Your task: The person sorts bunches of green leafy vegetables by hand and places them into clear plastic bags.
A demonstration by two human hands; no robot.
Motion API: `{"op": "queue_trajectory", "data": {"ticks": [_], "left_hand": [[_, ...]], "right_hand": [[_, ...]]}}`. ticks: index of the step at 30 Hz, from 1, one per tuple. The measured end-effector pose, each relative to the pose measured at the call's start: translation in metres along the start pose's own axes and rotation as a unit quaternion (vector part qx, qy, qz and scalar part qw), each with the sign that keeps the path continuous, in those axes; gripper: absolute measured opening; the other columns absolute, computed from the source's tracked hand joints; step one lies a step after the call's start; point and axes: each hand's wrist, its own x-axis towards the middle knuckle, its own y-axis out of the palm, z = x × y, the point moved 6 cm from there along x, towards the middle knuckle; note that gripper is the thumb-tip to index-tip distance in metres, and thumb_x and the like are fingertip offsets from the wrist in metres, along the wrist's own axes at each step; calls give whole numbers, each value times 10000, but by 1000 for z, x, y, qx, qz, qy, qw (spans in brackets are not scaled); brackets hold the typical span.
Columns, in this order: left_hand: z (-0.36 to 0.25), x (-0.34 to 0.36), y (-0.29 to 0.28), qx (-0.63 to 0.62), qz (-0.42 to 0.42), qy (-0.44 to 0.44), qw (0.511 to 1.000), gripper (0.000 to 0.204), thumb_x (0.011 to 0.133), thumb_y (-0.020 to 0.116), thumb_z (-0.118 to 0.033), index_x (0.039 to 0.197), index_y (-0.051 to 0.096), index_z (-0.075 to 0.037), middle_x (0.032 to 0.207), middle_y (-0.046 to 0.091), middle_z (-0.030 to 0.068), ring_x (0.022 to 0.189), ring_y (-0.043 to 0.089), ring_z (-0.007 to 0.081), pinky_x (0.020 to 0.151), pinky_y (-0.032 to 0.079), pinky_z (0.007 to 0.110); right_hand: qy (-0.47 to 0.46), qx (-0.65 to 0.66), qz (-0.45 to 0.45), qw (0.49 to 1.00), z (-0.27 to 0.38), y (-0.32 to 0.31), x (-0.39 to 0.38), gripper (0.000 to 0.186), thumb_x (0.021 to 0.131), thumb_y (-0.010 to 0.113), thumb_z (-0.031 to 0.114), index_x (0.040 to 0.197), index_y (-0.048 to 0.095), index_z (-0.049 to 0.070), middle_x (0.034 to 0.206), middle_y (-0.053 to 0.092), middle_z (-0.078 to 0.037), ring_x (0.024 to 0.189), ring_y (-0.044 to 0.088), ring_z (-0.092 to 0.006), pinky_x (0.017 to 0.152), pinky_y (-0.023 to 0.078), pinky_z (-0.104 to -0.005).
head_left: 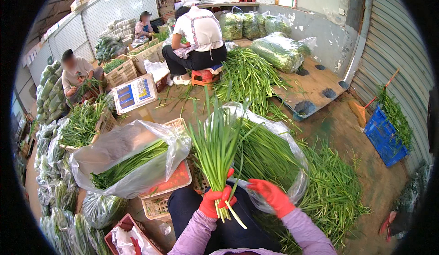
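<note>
My left hand, in a red glove, is closed round the lower stems of an upright bunch of garlic chives. The pale stem ends stick out below the fist, and one slants off to the right. My right hand, also gloved in red, is apart from the bunch with its fingers stretched out and nothing in them. It is beside the near edge of a clear plastic bag full of long green chives. Loose chives lie heaped to the right of that bag.
At left an open plastic bag holds more chives over a crate. A red crate stands at lower left. Filled bags are stacked along the left. Co-workers sit farther back, one on a red stool. A blue crate leans at right.
</note>
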Motion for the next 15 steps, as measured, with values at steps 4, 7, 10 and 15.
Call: {"op": "queue_trajectory", "data": {"ticks": [4,7,10,15], "left_hand": [[1,-12,-1,68,-39,-19,997,730,769,629,-155,1405,279,-82,705,525,34,441,421,114,548,399,282],[1,-13,-7,107,-59,-25,992,714,769,625,-164,1399,298,-87,699,538,37,448,431,112,572,418,284],[2,-8,10,168,-61,-69,981,765,761,637,-186,1420,259,-104,672,544,34,459,443,111,610,423,291],[8,1,14,167,-58,-82,981,764,752,615,-131,1423,251,-105,681,552,53,483,479,100,514,438,263]], "right_hand": [[38,336,-46,940,26,67,28,489,927,527,291,1312,413,11,1022,614,-54,950,569,-113,892,418,-279],[-11,233,14,972,49,59,8,402,913,505,166,1281,455,13,747,483,34,675,453,-47,659,385,-214],[6,303,68,950,59,20,-18,334,879,475,76,1200,535,9,582,349,85,499,330,-9,454,269,-180],[62,-263,-421,866,47,-178,-117,394,833,576,179,1197,540,32,777,580,-33,656,549,-104,544,407,-204]]}}
